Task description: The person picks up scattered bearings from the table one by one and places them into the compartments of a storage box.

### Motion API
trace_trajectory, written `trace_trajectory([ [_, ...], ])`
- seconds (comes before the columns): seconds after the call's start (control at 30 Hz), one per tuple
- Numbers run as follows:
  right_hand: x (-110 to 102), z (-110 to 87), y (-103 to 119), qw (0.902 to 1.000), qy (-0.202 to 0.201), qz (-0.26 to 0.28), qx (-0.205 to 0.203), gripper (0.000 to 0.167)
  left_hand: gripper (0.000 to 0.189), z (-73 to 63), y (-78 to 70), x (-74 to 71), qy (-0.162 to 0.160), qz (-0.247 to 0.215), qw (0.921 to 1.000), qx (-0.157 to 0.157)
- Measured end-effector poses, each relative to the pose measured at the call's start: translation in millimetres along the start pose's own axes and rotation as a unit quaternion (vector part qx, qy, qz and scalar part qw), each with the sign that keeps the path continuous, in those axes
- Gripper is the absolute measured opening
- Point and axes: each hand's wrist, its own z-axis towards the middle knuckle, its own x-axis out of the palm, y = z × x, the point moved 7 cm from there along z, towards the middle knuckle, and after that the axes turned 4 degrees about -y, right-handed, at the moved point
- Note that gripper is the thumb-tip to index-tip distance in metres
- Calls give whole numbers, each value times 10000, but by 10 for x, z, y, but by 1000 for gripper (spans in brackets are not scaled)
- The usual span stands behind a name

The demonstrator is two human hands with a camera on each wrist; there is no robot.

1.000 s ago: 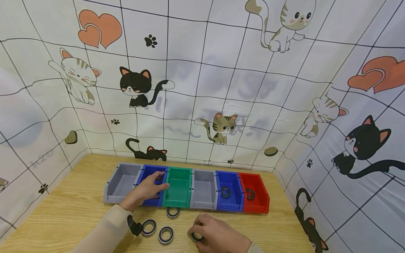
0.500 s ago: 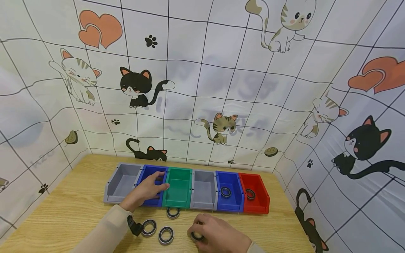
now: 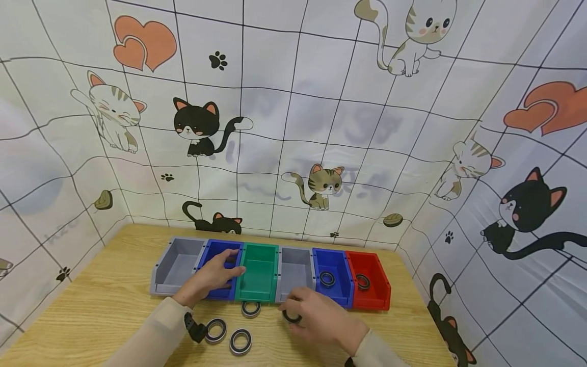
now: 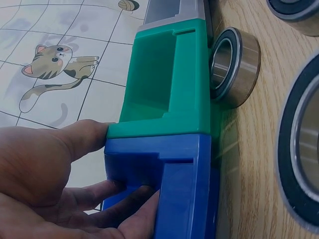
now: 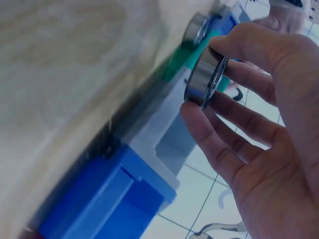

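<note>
My right hand (image 3: 321,318) pinches a ball bearing (image 5: 205,77) between thumb and fingertips, close in front of the right grey bin (image 3: 295,272). My left hand (image 3: 213,272) reaches into the left blue bin (image 4: 184,199), its thumb touching the edge where the green bin (image 4: 192,79) adjoins; nothing shows in its grip. Part of that bin's inside is hidden behind the fingers. On the table lie more bearings: one bearing (image 3: 250,309) against the green bin's front, another bearing (image 3: 215,331) by the left wrist, and a third bearing (image 3: 240,341) nearer me.
The bins stand side by side in a row along the wooden table (image 3: 91,306). A bearing (image 3: 327,278) lies in the right blue bin (image 3: 337,295), and another bearing (image 3: 363,281) in the red bin (image 3: 378,285). A cat-print cloth (image 3: 275,127) hangs behind and at both sides.
My right hand has moved forward from the table toward the right grey bin, carrying the bearing along. The left hand keeps its place at the left blue bin.
</note>
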Motion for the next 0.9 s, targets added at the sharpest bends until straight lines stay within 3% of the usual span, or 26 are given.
trace_trajectory([
  [0.67,-207,432,-491,9983,-439,-375,113,37,78,13,4,-2,-79,-33,10000,-26],
  [0.9,-128,564,-624,9986,-207,-308,370,41,78,0,-7,4,-47,-128,9999,-27],
])
